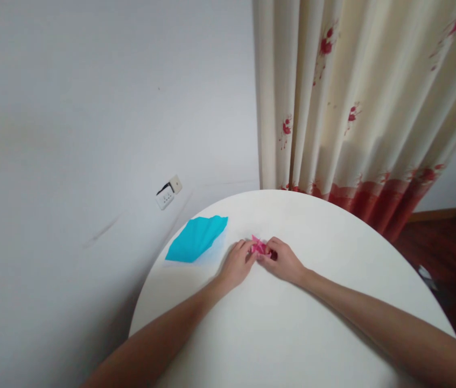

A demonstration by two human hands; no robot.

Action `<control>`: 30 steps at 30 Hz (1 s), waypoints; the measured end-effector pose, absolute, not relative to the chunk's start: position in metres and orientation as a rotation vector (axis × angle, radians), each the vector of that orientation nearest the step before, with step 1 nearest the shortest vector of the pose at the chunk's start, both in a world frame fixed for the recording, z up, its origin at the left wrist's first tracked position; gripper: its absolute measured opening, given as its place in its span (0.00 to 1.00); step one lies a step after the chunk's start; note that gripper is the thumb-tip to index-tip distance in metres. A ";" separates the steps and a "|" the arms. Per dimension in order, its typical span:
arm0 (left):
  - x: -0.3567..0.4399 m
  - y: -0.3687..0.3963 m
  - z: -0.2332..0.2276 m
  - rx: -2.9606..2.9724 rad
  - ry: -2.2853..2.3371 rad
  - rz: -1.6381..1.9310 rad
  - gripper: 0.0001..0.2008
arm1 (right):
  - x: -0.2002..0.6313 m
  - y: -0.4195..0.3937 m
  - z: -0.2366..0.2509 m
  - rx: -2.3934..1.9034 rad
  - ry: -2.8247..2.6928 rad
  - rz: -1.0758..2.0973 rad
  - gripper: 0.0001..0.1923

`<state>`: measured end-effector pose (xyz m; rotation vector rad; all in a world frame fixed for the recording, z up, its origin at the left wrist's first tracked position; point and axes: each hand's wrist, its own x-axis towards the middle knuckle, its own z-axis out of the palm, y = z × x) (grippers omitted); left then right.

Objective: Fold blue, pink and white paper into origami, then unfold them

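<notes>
A small piece of folded pink paper (259, 247) with pointed corners lies between my hands on the white round table (292, 334). My left hand (237, 263) pinches its left side, thumb and fingers closed on the edge. On the other side, my right hand (283, 261) grips the paper with curled fingers. Both hands rest low over the tabletop, and the fingers cover part of the folds. To the left of my left hand lies a creased sheet of blue paper (196, 239), its edges wavy and partly raised.
A pale wall (90, 134) with a socket (165, 198) borders the table on the left. Behind the table's far right edge hangs a cream curtain (344, 108) with red flowers. Dark reddish floor (449, 253) shows at the right.
</notes>
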<state>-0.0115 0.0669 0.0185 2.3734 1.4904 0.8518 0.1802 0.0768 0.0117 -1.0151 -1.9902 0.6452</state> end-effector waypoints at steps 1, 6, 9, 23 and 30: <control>-0.011 0.069 0.019 2.380 1.513 0.846 0.10 | 0.180 0.078 0.011 -1.029 -1.962 0.658 0.12; -0.007 0.079 0.016 2.386 1.601 0.873 0.01 | 0.182 0.082 0.011 -1.131 -1.870 0.637 0.12; -0.005 0.082 0.014 2.355 1.589 0.913 0.03 | 0.179 0.079 0.014 -1.179 -1.848 0.638 0.12; -0.009 0.073 0.026 2.012 1.013 1.418 0.06 | 0.174 0.087 -0.005 -1.049 -1.546 0.902 0.04; -0.003 0.081 0.016 1.417 0.978 1.404 0.11 | 0.176 0.088 -0.003 -1.068 -1.566 1.042 0.05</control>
